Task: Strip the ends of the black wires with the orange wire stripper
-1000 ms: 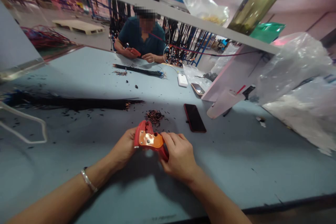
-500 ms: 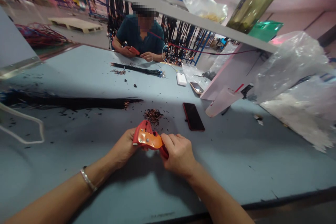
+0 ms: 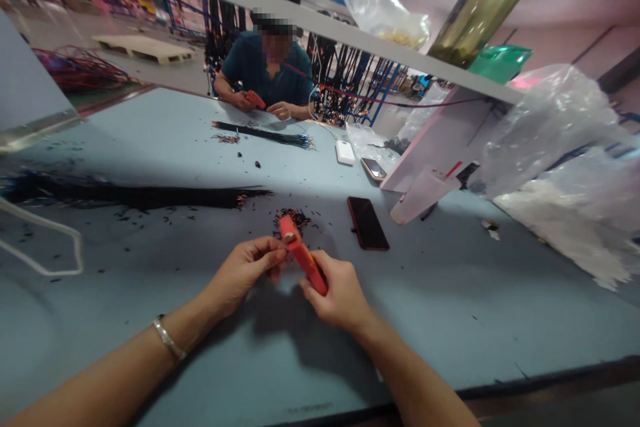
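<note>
My right hand (image 3: pixel 336 293) is closed round the handle of a red wire-stripping tool (image 3: pixel 303 257), which now shows edge-on with its head pointing up and away. My left hand (image 3: pixel 246 268) pinches at the tool's head with fingertips together; whether a wire is between them is too small to tell. Just beyond the tool lies a small heap of stripped wire bits (image 3: pixel 294 219) on the blue table (image 3: pixel 450 293). A long bundle of black wires (image 3: pixel 150 196) lies to the left.
A dark phone (image 3: pixel 368 223) lies right of the heap; a white box (image 3: pixel 346 151) and a second phone (image 3: pixel 375 168) sit farther back. A person across the table holds a red tool by another wire bundle (image 3: pixel 265 134). Plastic bags (image 3: pixel 565 167) fill the right side.
The tool has turned from lying flat, orange face up, to edge-on and tilted upward. My left hand shifted from under its head to pinching at the head.
</note>
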### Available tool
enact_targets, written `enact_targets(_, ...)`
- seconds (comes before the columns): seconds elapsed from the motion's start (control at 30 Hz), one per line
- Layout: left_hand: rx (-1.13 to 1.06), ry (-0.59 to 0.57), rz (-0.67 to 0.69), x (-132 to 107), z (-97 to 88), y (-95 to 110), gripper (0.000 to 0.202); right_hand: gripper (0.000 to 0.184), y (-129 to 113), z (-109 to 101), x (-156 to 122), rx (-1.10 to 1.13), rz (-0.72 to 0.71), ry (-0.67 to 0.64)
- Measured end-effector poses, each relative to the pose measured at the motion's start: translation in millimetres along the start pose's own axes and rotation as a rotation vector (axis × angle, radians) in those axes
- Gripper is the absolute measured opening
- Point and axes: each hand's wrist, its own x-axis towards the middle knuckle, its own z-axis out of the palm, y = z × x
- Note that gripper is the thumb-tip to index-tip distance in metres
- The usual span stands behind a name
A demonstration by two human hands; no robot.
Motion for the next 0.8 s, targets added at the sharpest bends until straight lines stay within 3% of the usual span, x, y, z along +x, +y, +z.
enact_targets(0.17,0.090,0.141,-0.017,2,-3.7,9,0.026,0.031,5,-8,5,0.956,0.335,-0.179)
enact_targets(0.27,0.182,0.190,0.018,4,-6.8,12,0.029,0.033,10,-6,6,1.293,0.457,-0.203)
enact_targets(0.43,0.266,0.231,0.056,9,-14.5,10,0.033,0.029,13,-2,6,1.449,0.567,-0.196)
enact_targets(0.8,0.278,0.329,0.056,14,-17.7,7,0.018,0.027,18,4,6,1.459,0.592,-0.208)
